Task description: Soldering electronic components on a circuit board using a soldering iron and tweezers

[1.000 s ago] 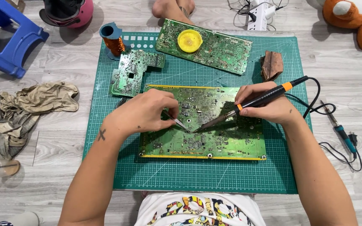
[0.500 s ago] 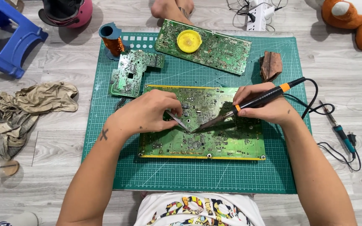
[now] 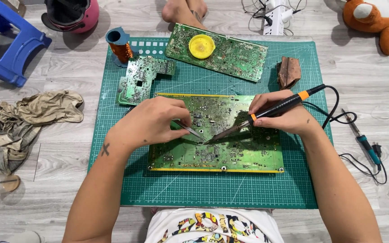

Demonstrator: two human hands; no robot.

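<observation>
A large green circuit board lies on a green cutting mat. My left hand rests on the board's left part and grips metal tweezers, tips pointing right. My right hand holds a black and orange soldering iron like a pen. The iron's tip and the tweezer tips meet near the board's middle.
Two smaller boards lie at the mat's back, one carrying a yellow round tin. A copper coil, brown sponge, second soldering iron, rag, blue stool, helmet, plush toy.
Both hands stay on the board. The tweezers and iron tip have shifted only slightly around the same spot.
</observation>
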